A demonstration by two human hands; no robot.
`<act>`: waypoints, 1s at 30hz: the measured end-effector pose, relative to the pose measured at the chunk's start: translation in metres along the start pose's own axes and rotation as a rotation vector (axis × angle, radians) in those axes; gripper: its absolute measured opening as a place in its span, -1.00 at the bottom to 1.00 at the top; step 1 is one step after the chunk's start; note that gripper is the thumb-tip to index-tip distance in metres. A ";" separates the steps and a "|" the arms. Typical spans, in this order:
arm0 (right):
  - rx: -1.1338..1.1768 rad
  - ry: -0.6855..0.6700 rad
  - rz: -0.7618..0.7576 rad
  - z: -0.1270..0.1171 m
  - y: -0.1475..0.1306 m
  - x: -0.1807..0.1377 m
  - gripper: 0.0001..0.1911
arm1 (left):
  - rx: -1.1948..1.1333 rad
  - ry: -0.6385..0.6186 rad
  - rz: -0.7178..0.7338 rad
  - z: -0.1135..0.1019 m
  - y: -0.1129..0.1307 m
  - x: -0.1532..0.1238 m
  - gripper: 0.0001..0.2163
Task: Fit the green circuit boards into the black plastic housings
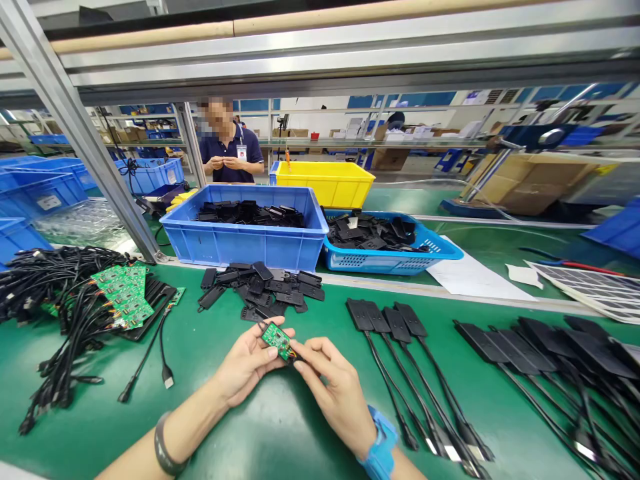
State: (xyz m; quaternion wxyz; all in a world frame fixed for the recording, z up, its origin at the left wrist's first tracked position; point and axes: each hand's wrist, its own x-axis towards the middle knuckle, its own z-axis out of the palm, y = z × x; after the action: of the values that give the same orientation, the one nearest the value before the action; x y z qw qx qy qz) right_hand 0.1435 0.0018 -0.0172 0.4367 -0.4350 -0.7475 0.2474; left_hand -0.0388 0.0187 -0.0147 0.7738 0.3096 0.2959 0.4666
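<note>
Circuit board held above the green surface (280,427), in front of the blue bin (245,230).
We pinch the small green circuit board (275,339) between left hand (247,363) and right hand (335,390); we advise edge contact only, keeping the board level.

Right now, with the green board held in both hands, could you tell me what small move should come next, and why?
Probably reach the right hand to the black covers just beyond: the small green circuit board in the left hand is still bare.
</note>
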 end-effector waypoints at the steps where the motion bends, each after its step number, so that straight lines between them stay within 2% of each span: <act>1: -0.034 -0.004 -0.020 0.001 0.000 -0.001 -0.66 | -0.003 0.008 -0.001 0.001 -0.001 0.000 -0.48; 6: -0.207 -0.099 -0.099 0.011 0.004 -0.007 -0.61 | 0.022 0.149 0.027 0.002 -0.015 0.005 -0.63; 8: -0.201 -0.128 -0.066 0.013 0.005 -0.008 -0.63 | 0.072 0.213 0.055 0.001 -0.020 0.007 -0.66; 10: -0.135 -0.114 0.044 0.014 0.004 -0.007 -0.69 | 0.135 0.247 0.087 0.000 -0.023 0.008 -0.66; 13: -0.022 -0.172 0.264 0.011 0.004 -0.004 -0.89 | 0.198 0.257 0.135 0.001 -0.022 0.007 -0.67; 16: 0.054 -0.312 0.369 0.011 0.004 -0.001 -0.71 | 0.218 0.256 0.154 0.002 -0.020 0.005 -0.67; 23: 0.145 -0.246 0.389 0.018 0.005 -0.003 -0.59 | 0.250 0.257 0.157 0.002 -0.023 0.005 -0.66; 26: 0.238 -0.264 0.410 0.020 0.010 -0.003 -0.56 | 0.208 0.227 0.151 0.000 -0.021 0.005 -0.67; 30: 0.325 -0.324 0.363 0.021 0.014 -0.001 -0.53 | 0.172 0.201 0.121 -0.001 -0.016 0.003 -0.68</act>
State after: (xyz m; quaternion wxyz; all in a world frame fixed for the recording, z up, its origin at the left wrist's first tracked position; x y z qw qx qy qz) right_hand 0.1323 0.0080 -0.0388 0.3242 -0.4407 -0.6681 0.5043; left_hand -0.0292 0.0159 -0.0278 0.6813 0.3438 0.3919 0.5139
